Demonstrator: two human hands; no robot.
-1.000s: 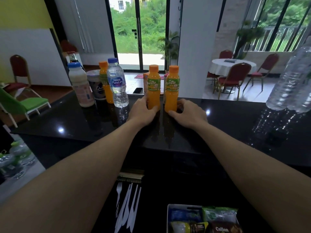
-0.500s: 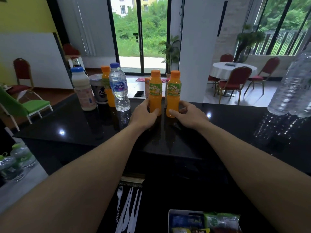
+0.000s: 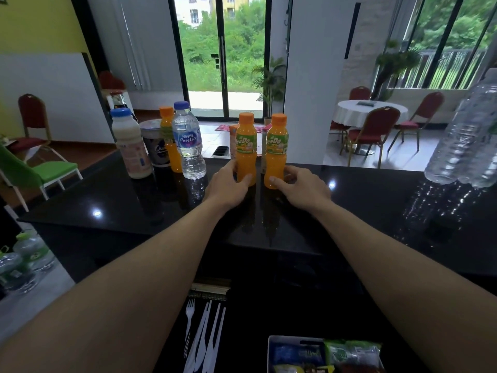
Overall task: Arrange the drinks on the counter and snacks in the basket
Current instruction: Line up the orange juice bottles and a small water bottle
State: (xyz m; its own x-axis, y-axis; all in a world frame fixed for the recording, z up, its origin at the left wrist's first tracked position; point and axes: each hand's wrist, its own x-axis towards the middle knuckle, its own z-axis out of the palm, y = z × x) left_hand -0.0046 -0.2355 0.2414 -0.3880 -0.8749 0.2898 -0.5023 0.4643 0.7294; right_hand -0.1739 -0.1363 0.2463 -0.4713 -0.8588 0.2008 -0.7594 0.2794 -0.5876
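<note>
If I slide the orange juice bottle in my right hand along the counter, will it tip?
Probably not: the orange juice bottle looks full, and the right hand grips it near the base. Tall and narrow, it might tip if pushed near the cap. The glossy counter should let it slide easily.

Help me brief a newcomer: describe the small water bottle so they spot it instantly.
On the black counter, find the drinks cluster at left. The water bottle stands at its right end. Only it is clear, with a blue Pure Life label.
</note>
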